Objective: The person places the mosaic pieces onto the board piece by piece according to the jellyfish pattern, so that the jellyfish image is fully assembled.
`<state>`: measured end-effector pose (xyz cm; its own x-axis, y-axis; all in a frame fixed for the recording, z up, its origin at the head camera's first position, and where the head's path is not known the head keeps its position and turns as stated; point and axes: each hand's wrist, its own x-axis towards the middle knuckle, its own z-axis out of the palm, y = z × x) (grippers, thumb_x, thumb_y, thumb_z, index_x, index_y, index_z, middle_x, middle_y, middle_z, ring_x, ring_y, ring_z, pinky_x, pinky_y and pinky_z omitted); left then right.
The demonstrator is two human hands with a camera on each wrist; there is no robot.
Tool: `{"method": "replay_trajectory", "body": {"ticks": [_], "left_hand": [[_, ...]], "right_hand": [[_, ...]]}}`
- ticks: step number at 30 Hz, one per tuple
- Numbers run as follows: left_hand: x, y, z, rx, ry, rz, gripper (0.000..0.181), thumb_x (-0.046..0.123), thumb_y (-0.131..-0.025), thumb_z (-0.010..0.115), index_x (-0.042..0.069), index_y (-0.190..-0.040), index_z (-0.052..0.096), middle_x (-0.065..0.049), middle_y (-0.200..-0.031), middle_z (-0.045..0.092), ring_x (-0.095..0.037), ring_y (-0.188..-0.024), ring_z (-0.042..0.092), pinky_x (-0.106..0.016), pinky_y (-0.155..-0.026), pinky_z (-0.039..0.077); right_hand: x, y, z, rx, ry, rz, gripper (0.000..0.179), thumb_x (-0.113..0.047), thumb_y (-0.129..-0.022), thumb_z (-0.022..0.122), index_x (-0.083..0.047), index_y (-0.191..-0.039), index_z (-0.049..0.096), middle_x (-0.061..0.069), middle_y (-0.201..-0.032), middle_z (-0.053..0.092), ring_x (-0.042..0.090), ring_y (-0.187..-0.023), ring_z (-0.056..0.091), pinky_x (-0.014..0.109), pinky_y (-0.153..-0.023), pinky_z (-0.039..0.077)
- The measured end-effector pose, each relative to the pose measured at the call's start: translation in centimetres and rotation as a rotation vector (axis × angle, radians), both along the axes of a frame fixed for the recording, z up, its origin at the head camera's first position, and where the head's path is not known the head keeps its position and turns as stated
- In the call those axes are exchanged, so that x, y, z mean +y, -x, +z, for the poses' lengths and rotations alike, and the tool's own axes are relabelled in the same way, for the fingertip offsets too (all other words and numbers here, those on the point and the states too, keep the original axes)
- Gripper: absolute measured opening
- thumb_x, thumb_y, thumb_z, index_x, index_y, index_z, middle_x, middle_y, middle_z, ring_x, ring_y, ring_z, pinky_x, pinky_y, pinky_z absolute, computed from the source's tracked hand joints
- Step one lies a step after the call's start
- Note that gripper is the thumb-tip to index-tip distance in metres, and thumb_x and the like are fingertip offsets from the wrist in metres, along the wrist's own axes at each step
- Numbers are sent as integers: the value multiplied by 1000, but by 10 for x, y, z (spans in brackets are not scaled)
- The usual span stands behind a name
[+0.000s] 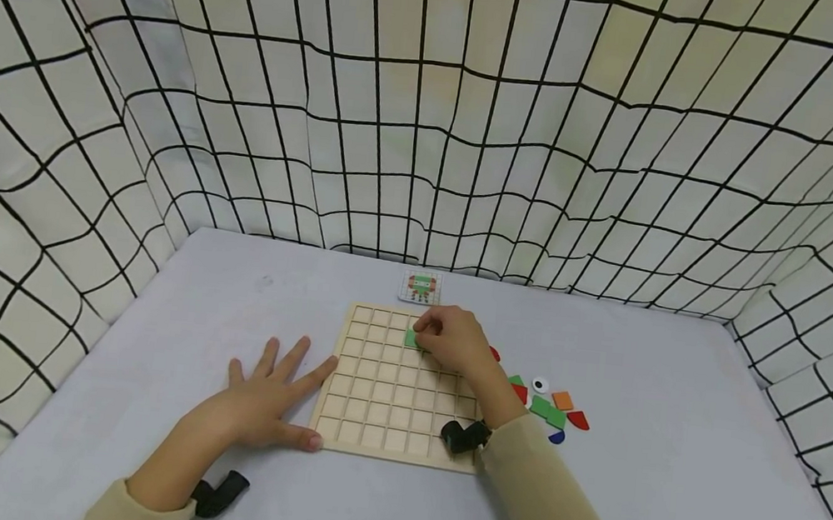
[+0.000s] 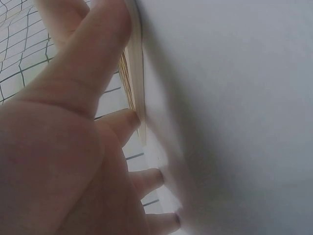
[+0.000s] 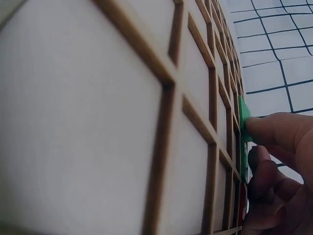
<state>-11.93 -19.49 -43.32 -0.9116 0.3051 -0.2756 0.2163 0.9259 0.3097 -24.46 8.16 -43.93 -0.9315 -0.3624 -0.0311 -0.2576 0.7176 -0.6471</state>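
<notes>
Clad in a long beige left sleeve (image 1: 138, 513) and a matching right sleeve (image 1: 547, 500). Fitted with a small black left wrist camera (image 1: 219, 495) and an equally black right wrist camera (image 1: 463, 438) (stubby, rounded, bent like pipe elbows).

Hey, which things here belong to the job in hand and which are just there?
Likely in the job:
wooden grid board, left hand at its edge
green piece, touched by the right hand
loose coloured pieces
picture card, perhaps the pattern

Just there:
black netting
white tabletop
black wrist devices
</notes>
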Motion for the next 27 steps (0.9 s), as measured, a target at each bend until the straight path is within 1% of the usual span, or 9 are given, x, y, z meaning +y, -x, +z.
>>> {"method": "replay_trajectory", "body": {"ticks": [4, 6, 9, 12, 14, 17, 21, 25, 27], "left_hand": [[0, 1, 0, 5, -5, -4, 111, 74, -68, 70, 29, -159, 26, -24, -165, 7, -62, -144, -2, -89, -94, 0], [0, 1, 0, 4, -8, -6, 111, 74, -68, 70, 29, -159, 26, -25, -165, 7, -62, -144, -2, -89, -94, 0], [0, 1, 0, 5, -15, -8, 111, 74, -68, 70, 28, -159, 26, -25, -165, 6, -62, -144, -3, -89, -94, 0], [0, 1, 1, 5, -15, -10, 110, 74, -69, 70, 28, -159, 26, -25, -165, 6, -62, -144, -2, -89, -94, 0], [0, 1, 1, 7, -15, -13, 110, 74, -69, 70, 28, -159, 26, -25, -165, 6, -62, -144, -2, -89, -94, 0], [1, 2, 1, 2, -16, -10, 111, 74, -68, 70, 28, -159, 26, -25, -165, 6, -62, -144, -2, -89, -94, 0], [0, 2, 1, -4, -16, -7, 111, 74, -68, 70, 28, -159, 26, -25, -165, 7, -62, -144, -2, -89, -94, 1], [1, 2, 1, -10, -19, -3, 111, 74, -68, 71, 28, -159, 27, -25, -165, 7, -62, -144, -2, -88, -95, 0], [1, 2, 1, -10, -20, -4, 111, 74, -68, 71, 28, -159, 27, -25, -165, 7, -62, -144, -2, -88, -95, 0]], "right_hand": [[1, 0, 1, -7, -33, 5, 12, -21, -93, 68, -20, -103, 75, -3, -85, 64, 14, -73, 57, 32, -68, 47], [2, 0, 2, -13, -31, 8, 12, -22, -93, 69, -21, -104, 75, -3, -86, 65, 14, -75, 57, 32, -69, 48], [6, 0, 2, -29, 13, 17, 14, -24, -95, 67, -20, -106, 75, -2, -88, 65, 15, -76, 58, 33, -69, 49], [12, 1, 1, -42, 79, 28, 17, -25, -96, 64, -18, -109, 74, -1, -90, 66, 15, -76, 58, 34, -68, 48], [18, 2, 2, -50, 121, 21, 19, -27, -97, 64, -17, -110, 74, -1, -91, 66, 16, -75, 60, 34, -67, 49], [28, 2, 5, -48, 167, 7, 22, -29, -96, 65, -16, -112, 74, -1, -94, 66, 17, -79, 60, 34, -67, 49], [48, -4, 11, -48, 217, -22, 25, -29, -97, 66, -13, -114, 73, 0, -97, 67, 20, -85, 59, 34, -68, 51], [70, -12, 16, -63, 252, -66, 26, -27, -97, 65, -10, -116, 72, 4, -99, 67, 26, -85, 60, 36, -68, 54], [82, -17, 18, -61, 251, -90, 26, -27, -97, 65, -10, -117, 71, 5, -101, 67, 28, -86, 61, 37, -70, 55]]}}
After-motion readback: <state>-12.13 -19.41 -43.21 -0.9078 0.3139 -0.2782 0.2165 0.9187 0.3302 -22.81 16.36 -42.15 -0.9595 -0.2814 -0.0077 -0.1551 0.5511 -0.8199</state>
